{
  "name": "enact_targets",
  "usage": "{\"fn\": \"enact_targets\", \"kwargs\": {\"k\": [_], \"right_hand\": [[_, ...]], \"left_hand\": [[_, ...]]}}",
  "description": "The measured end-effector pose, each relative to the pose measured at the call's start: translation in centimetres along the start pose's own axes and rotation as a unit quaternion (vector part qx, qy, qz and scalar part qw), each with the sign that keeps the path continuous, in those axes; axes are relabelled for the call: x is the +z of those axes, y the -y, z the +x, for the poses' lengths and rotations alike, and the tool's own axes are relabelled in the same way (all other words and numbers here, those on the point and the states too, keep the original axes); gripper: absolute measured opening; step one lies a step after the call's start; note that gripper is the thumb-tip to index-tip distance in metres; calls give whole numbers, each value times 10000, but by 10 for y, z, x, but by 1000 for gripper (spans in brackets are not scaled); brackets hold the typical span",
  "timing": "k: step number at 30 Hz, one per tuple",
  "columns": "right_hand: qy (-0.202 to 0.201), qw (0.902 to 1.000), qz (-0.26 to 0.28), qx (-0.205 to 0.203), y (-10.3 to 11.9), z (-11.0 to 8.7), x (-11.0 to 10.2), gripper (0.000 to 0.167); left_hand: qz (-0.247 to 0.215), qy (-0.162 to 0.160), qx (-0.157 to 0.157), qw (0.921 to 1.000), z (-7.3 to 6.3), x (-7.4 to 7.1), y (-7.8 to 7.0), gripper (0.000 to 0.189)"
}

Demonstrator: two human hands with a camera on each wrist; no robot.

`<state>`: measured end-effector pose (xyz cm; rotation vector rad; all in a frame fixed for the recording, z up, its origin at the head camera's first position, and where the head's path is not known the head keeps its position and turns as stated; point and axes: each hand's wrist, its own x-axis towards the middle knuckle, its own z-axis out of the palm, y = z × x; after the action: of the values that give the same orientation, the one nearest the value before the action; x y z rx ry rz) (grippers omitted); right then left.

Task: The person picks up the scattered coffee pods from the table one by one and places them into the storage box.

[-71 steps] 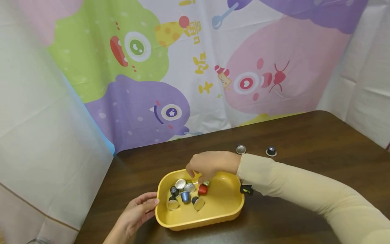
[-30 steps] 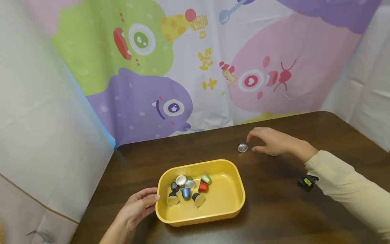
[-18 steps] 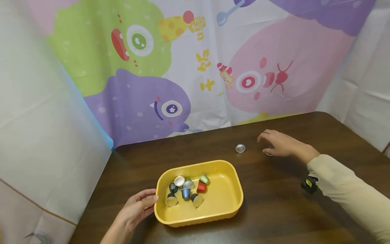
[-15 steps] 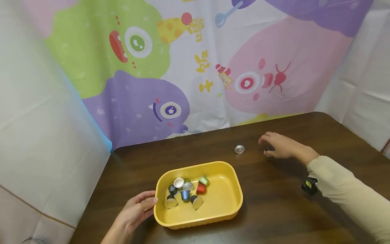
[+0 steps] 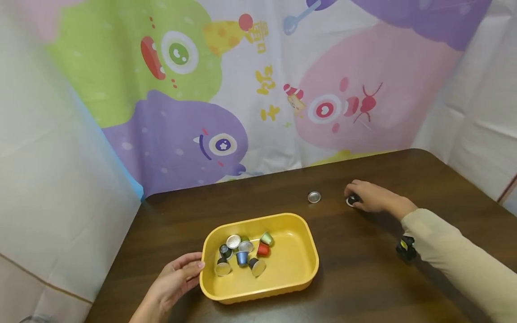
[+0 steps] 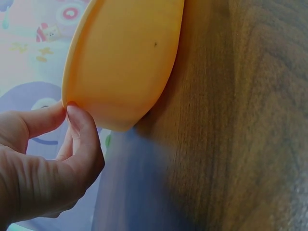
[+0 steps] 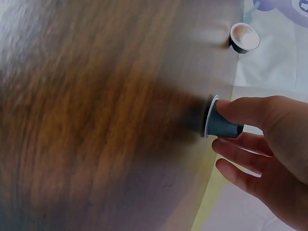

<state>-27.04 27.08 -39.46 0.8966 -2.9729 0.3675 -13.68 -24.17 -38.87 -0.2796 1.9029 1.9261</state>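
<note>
My right hand reaches over the table's far right part. Its thumb and fingertips pinch a dark coffee capsule, which stands foil side down with its rim at the wood. To its left, another capsule lies with its silver foil up. My left hand grips the left rim of a yellow tray, thumb and finger meeting at the edge in the left wrist view. Inside the tray lie several capsules, among them a blue capsule, a red capsule and a light green capsule.
The dark wooden table reaches back to a cloth printed with cartoon monsters. Pale cloth walls stand at both sides. A small black device sits at the right wrist.
My right hand has gone from over the tray to the far right of the table and taken hold of the dark capsule there. The left hand has stayed on the tray.
</note>
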Motion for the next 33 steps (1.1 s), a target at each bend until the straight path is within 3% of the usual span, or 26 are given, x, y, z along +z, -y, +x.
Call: {"fn": "enact_targets", "kwargs": {"k": [8,17,33], "right_hand": [[-185,9995,-76,-254,-4,-3,6,21],[-322,9989,-42,-352,7,2,1,21],[-1101,9898,-435,-796,27,7,7,22]], "left_hand": [[-14,24,-44,10000,0,2,2,30],[45,-26,-58,10000,0,0,-1,25],[161,-290,-138,9994,-1,3,-4,39]]}}
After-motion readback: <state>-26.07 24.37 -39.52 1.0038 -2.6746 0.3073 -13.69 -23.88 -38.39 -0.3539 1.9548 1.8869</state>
